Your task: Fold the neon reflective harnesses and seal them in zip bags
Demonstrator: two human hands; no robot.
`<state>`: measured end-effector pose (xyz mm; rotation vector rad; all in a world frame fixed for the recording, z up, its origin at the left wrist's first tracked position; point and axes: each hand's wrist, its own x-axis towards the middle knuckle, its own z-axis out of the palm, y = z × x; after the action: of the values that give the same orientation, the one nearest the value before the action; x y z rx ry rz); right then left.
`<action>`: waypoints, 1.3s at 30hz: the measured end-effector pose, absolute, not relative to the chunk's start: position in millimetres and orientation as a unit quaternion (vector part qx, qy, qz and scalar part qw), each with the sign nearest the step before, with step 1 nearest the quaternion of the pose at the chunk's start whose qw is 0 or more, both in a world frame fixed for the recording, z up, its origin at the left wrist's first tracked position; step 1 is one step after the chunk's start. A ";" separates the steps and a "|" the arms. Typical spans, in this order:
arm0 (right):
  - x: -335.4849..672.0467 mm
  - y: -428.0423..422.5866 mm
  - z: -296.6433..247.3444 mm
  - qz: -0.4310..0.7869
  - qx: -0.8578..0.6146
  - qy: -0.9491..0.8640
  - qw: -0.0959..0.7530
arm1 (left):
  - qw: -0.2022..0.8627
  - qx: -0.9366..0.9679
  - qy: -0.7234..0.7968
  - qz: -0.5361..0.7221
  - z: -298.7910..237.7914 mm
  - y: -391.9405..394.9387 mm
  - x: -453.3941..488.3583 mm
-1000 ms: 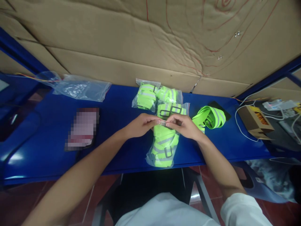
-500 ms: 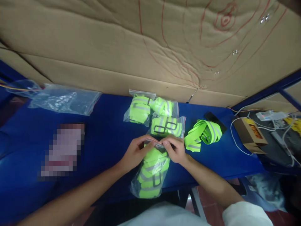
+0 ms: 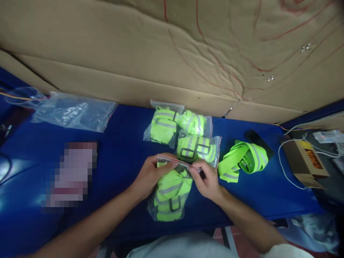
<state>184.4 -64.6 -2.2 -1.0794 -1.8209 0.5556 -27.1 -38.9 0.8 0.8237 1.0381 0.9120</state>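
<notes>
Between my hands hangs a clear zip bag (image 3: 172,193) holding a folded neon-yellow reflective strap with a black buckle. My left hand (image 3: 150,175) pinches the bag's top edge at its left end, thumb lying along the zip strip. At the right end, my right hand (image 3: 206,179) grips the same edge between thumb and fingers. Just beyond, three more bagged reflective straps lie together: one at the back left (image 3: 163,125), one at the back right (image 3: 193,122) and one nearest my hands (image 3: 199,148). To the right lies a loose, unbagged reflective strap (image 3: 244,159).
Empty plastic bags (image 3: 75,111) lie on the blue table (image 3: 120,143) at the back left, above a pixelated item (image 3: 71,175). A black phone-like object (image 3: 255,138) sits behind the loose strap. An open cardboard box (image 3: 303,161) and white cables are at right; a cardboard wall (image 3: 107,53) stands behind.
My right hand has slid outward to the right end of the bag's top edge, which now shows more of its zip strip. The camera view has shifted slightly.
</notes>
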 end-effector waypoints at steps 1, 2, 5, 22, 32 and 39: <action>184.4 -64.2 -2.0 0.220 -0.434 -0.742 0.461 | 0.681 0.391 0.462 0.412 2.1 -38.7 -27.9; 184.2 -63.8 -1.2 0.219 -0.431 -0.743 0.464 | 0.667 0.413 0.458 0.418 3.6 -38.8 -28.7; 182.2 -62.9 3.2 0.246 -0.416 -0.741 0.466 | 0.643 0.456 0.435 0.436 7.1 -40.4 -30.8; 178.8 -59.9 10.9 0.312 -0.416 -0.733 0.438 | 0.697 0.456 0.433 0.344 16.6 -41.8 -35.4; 177.3 -58.3 10.6 0.352 -0.390 -0.728 0.440 | 0.733 0.458 0.397 0.309 21.1 -33.7 -37.6; 181.2 -59.9 12.4 0.300 -0.387 -0.758 0.430 | 0.724 0.468 0.398 0.315 23.5 -38.9 -37.3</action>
<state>181.2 -59.9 12.4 -0.9644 -1.8921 0.7487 -37.3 -38.9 23.5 1.0319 0.8787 0.6946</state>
